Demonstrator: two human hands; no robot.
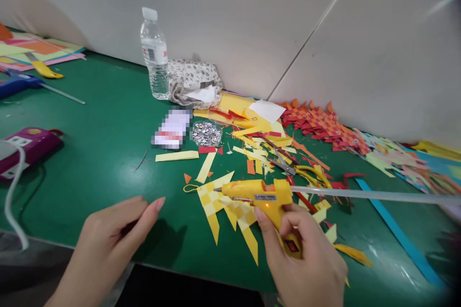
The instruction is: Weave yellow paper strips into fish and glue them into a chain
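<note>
The right hand (306, 259) grips the glue gun (268, 196) over the weave (216, 204), the left hand (111, 235) hangs loosely curled and empty; hot drips could burn stray fingers.

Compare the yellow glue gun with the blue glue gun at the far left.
The yellow glue gun is gripped in the right hand; the blue glue gun lies untouched on the table. The yellow one is above woven yellow paper; the blue one lies near coloured sheets. Both carry a clear glue stick behind.

bottle (154, 57) 1 | scissors (288, 168) 1 | power strip (32, 146) 1 | glue guns (259, 196) (16, 84) 2
</note>
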